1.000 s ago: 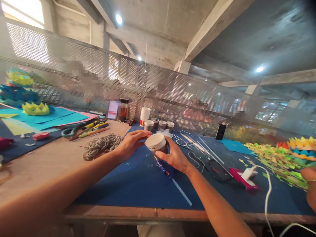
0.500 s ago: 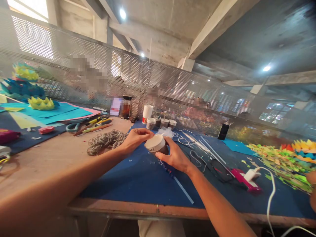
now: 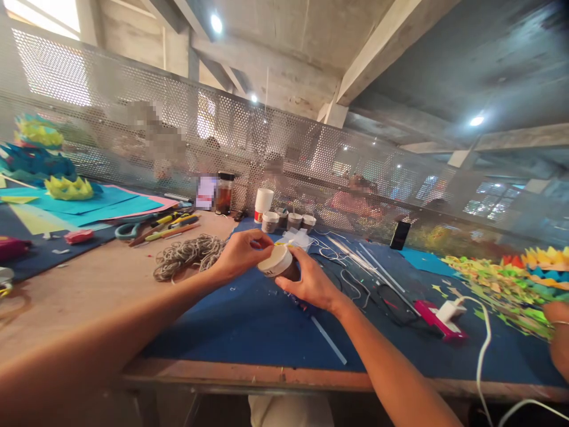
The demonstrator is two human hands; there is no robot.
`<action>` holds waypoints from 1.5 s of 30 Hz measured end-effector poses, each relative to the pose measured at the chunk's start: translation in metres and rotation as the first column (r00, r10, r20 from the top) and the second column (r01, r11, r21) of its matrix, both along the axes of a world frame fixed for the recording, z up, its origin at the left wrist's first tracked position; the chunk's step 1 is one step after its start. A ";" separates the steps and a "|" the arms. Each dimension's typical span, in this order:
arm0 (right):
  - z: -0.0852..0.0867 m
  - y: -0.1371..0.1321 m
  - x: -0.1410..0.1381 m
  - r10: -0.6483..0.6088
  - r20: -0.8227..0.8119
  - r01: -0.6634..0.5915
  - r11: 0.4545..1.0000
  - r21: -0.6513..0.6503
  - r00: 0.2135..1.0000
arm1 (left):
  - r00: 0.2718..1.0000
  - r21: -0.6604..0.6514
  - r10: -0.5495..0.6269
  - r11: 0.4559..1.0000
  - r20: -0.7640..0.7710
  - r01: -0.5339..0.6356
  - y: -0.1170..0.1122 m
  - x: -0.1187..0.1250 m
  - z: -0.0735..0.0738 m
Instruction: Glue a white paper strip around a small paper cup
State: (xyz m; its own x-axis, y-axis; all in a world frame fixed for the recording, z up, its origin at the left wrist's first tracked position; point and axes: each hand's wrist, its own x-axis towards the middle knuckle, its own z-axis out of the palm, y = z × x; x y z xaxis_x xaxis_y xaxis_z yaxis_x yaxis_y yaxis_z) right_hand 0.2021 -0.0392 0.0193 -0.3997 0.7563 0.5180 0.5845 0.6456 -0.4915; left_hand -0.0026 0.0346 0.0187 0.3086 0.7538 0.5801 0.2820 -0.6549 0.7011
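The bench [image 3: 80,296] runs under a concrete ceiling, with a perforated metal screen [image 3: 311,160] along its far edge and a dark blue mat [image 3: 249,326] covering its middle.

My right hand [image 3: 311,284] is clamped around a small dark jar with a white lid [image 3: 278,263], held tilted just above the mat at the centre of the bench. My left hand [image 3: 242,252] touches the far left rim of the lid, with its fingertips pinched together on it.

Just beyond the jar lies a crumpled clear wrapper [image 3: 299,238]. Below my right hand a thin white stick [image 3: 329,340] lies on the mat. To the left of my left hand sits a heap of grey cord [image 3: 186,255]. Farther left, scissors and pens [image 3: 155,228] lie beside cyan and pink paper sheets [image 3: 89,207].

Against the screen stand a white cup [image 3: 263,204] and a row of small pots [image 3: 288,220]. To the right lie a magenta tool [image 3: 438,323], a white charger with cable [image 3: 453,309] and a black phone [image 3: 399,235]. Green and yellow paper cutouts [image 3: 502,284] fill the far right.
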 end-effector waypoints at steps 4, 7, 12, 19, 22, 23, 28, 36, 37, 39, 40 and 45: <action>-0.005 0.002 -0.001 -0.014 0.041 0.014 1.000 0.011 0.999 | 0.983 0.123 0.083 0.990 -0.162 -0.063 0.002 -0.002 -0.004; -0.010 0.004 -0.003 -0.030 0.084 0.029 0.999 0.023 0.996 | 0.951 0.179 0.153 0.978 -0.270 -0.106 0.003 -0.002 -0.006; -0.010 0.004 -0.002 -0.042 0.099 0.040 0.999 0.022 0.994 | 0.984 0.051 0.025 0.999 -0.176 -0.017 0.005 -0.001 -0.005; 0.002 -0.001 0.001 -0.040 0.012 0.040 0.999 -0.014 0.999 | 0.979 -0.252 -0.137 0.952 0.148 0.172 0.001 -0.002 0.005; 0.001 0.000 0.001 -0.013 0.009 0.013 1.000 -0.005 1.000 | 0.983 -0.235 -0.129 0.959 0.132 0.157 0.002 -0.002 0.004; 0.000 0.000 0.001 -0.005 0.008 0.005 1.000 -0.003 1.000 | 0.986 -0.213 -0.121 0.967 0.113 0.143 0.003 -0.002 0.002; -0.003 0.001 0.000 0.003 0.007 -0.003 1.000 -0.013 1.000 | 0.996 -0.127 -0.087 0.988 0.036 0.091 0.004 0.000 -0.001; -0.002 0.000 -0.001 -0.011 0.011 0.011 0.999 -0.039 1.000 | 0.996 0.013 -0.081 0.997 -0.025 0.081 0.004 -0.003 -0.001; -0.003 0.001 -0.001 -0.010 0.018 0.011 0.999 -0.038 1.000 | 0.996 0.025 -0.072 0.997 -0.045 0.073 0.004 -0.003 -0.002; -0.005 0.001 -0.002 -0.011 0.041 0.012 1.000 -0.018 0.999 | 0.993 0.058 -0.023 0.998 -0.115 0.030 0.004 -0.003 -0.003; -0.007 0.002 -0.002 -0.016 0.056 0.016 1.000 -0.003 0.998 | 0.987 0.077 0.009 0.997 -0.159 0.003 0.004 -0.003 -0.003; -0.010 0.003 -0.002 -0.033 0.088 0.031 0.999 0.022 0.996 | 0.989 0.048 -0.025 0.998 -0.149 0.033 0.004 -0.002 -0.004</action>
State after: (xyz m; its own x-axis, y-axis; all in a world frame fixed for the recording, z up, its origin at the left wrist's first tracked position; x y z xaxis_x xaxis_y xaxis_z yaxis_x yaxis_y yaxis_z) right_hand 0.2005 -0.0358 0.0092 -0.4199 0.7591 0.4975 0.6456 0.6351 -0.4241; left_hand -0.0045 0.0383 0.0145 0.4151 0.7147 0.5629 0.3607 -0.6973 0.6194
